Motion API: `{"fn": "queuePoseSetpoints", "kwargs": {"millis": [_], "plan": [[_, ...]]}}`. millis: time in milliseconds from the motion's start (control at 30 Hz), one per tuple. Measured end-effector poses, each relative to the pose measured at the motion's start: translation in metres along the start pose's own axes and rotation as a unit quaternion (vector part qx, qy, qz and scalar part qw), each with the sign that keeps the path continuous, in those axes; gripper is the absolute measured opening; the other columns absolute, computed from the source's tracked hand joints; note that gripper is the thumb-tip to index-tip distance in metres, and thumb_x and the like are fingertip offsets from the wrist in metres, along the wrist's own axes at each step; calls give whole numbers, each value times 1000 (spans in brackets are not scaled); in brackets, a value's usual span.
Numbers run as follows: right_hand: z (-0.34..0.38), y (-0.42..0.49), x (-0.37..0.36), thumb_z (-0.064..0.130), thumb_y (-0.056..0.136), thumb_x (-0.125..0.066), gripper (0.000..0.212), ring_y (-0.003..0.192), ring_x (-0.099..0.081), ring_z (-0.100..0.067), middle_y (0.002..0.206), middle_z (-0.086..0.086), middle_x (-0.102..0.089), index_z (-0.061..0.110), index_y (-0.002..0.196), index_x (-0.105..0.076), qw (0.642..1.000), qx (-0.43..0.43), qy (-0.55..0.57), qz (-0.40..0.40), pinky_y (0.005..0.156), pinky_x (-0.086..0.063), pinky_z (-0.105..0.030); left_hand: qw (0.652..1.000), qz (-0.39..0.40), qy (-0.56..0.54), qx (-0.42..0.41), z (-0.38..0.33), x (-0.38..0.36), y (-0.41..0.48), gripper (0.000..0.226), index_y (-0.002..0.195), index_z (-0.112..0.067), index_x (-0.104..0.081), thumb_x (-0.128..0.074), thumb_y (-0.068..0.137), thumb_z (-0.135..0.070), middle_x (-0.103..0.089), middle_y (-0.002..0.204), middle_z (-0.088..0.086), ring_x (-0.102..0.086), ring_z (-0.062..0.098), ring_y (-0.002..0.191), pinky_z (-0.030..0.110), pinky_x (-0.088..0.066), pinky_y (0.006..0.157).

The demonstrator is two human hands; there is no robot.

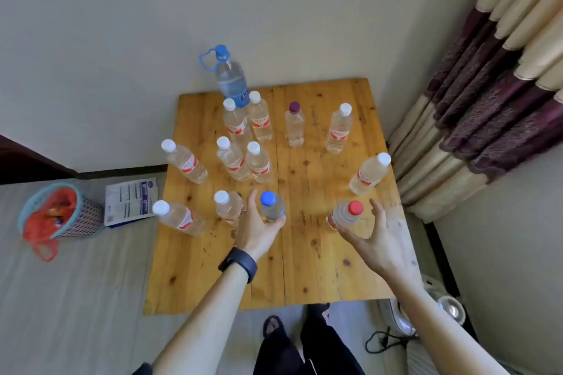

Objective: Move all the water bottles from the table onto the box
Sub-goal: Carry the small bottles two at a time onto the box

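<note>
Several clear water bottles stand on a wooden table (304, 277). My left hand (257, 230) curls around a small blue-capped bottle (272, 206) near the table's middle. My right hand (376, 240) is spread open just behind a red-capped bottle (347, 214), fingers close to it but not closed. A large blue-capped bottle (231, 79) with a carry loop stands at the far edge by the wall. A purple-capped bottle (295, 125) stands at the back; the others have white caps. No box is in view.
A mesh basket (65, 216) with a red bag sits on the floor at left, beside a white packet (131, 201). Curtains (493, 94) hang at right. A fan-like appliance (426, 310) and cable lie at the table's right front corner.
</note>
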State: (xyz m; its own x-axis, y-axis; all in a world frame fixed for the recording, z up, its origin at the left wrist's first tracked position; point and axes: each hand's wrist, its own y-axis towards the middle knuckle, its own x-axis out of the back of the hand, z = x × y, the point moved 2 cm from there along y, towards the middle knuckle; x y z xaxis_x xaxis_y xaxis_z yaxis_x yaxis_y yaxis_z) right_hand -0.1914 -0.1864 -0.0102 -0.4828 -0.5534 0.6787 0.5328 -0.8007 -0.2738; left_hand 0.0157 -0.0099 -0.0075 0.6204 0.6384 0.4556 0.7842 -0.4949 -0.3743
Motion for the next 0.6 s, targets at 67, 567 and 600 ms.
{"fn": "queuePoseSetpoints", "kwargs": {"millis": [67,567,600], "plan": [[-1,17,-8,63,74,-78,97,130,-41,-12,149,0,-45,35,152,-27,1000,-6,14,11,90,-29,-12,1000,6,7,-6,-3,-2,16,81,151,-35,-29,-76,85,-36,-41,135,-17,-39,5,121,28,-36,93],[-14,15,-47,33,81,-80,62,116,-58,-11,127,30,-54,60,125,-47,992,-18,63,105,88,-51,-31,995,73,57,-37,30,16,7,41,123,-41,-61,-77,85,-38,-66,106,-21,-61,-2,98,23,-52,78],[-13,11,-49,31,80,-80,63,117,-57,-11,125,31,-55,63,123,-46,992,-10,51,116,90,-49,-30,995,81,52,-36,34,16,2,41,121,-42,-61,-78,84,-37,-67,105,-23,-62,-3,98,20,-51,77]]}}
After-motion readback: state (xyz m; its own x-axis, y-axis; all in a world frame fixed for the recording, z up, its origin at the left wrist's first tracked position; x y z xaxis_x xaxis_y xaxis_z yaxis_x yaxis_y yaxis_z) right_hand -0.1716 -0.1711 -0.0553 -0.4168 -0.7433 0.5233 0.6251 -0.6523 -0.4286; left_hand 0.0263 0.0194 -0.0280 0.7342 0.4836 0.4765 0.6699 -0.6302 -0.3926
